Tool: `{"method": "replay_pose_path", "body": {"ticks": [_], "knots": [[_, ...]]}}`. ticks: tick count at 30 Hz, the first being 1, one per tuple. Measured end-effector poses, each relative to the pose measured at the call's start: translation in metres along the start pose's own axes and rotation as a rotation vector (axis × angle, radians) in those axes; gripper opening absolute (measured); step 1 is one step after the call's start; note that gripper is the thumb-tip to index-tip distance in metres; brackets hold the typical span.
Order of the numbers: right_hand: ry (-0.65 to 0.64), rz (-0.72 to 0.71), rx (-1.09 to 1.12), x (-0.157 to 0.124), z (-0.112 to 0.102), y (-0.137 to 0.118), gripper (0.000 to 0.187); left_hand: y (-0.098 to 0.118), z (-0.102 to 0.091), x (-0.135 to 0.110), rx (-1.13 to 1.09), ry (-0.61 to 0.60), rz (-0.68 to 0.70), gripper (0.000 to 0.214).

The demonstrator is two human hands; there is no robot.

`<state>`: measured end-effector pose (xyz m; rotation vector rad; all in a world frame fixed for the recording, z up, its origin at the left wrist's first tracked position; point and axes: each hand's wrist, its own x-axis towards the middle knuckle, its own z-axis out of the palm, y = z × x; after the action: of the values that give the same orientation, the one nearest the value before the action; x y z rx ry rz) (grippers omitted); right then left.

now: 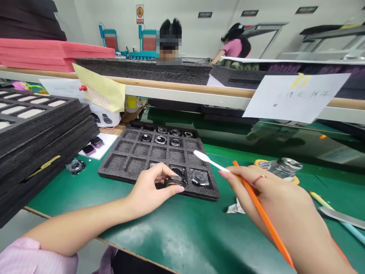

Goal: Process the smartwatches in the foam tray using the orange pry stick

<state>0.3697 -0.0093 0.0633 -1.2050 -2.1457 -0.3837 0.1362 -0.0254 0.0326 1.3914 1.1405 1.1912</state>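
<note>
My left hand [155, 186] pinches a small dark round watch part [173, 181] between thumb and fingers, just above the front of a black foam tray [114, 169]. The tray has square compartments, and several hold round metallic watch parts, such as one at the front right [200, 177] and one at the back [160, 139]. My right hand [256, 186] grips a long orange stick [266, 219] together with a white flat-tipped swab [208, 160]. The swab's tip reaches over the tray's right corner without touching it.
Stacked black foam trays [42, 140] rise at the left on the green table mat [176, 236]. A glass jar with a metal lid [285, 167] stands behind my right hand. A flat blade [340, 217] lies at the right. Two people sit or stand beyond the shelf.
</note>
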Motion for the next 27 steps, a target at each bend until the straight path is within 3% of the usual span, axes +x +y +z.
{"method": "replay_pose_path", "body": {"ticks": [5,10,13,16,18,21,23,27], "knots": [[-0.074,-0.109,0.348,0.001,0.011,-0.011,0.026,-0.002,0.000,0.003,-0.109,0.045,-0.045,0.033],[0.072,-0.043,0.255,0.001,0.022,-0.010,0.019,-0.005,0.001,0.005,-0.106,0.059,-0.101,0.041],[-0.016,-0.105,0.354,-0.001,0.025,-0.006,0.022,-0.006,0.001,0.007,-0.142,0.073,-0.078,0.041],[0.004,-0.031,0.229,-0.002,0.030,0.003,0.028,-0.007,-0.001,0.010,-0.204,0.079,-0.088,0.045],[0.052,0.015,0.229,-0.002,0.032,0.007,0.026,-0.007,-0.002,0.012,-0.254,0.046,-0.106,0.046],[-0.001,-0.048,0.397,-0.003,0.034,0.007,0.022,-0.006,-0.003,0.012,-0.365,-0.027,-0.138,0.048],[-0.023,-0.047,0.366,-0.004,0.036,0.008,0.025,-0.005,-0.003,0.011,-0.411,-0.062,-0.169,0.047],[0.059,0.031,0.327,-0.005,0.039,0.011,0.027,0.000,-0.003,0.011,-0.426,-0.108,-0.211,0.045]]}}
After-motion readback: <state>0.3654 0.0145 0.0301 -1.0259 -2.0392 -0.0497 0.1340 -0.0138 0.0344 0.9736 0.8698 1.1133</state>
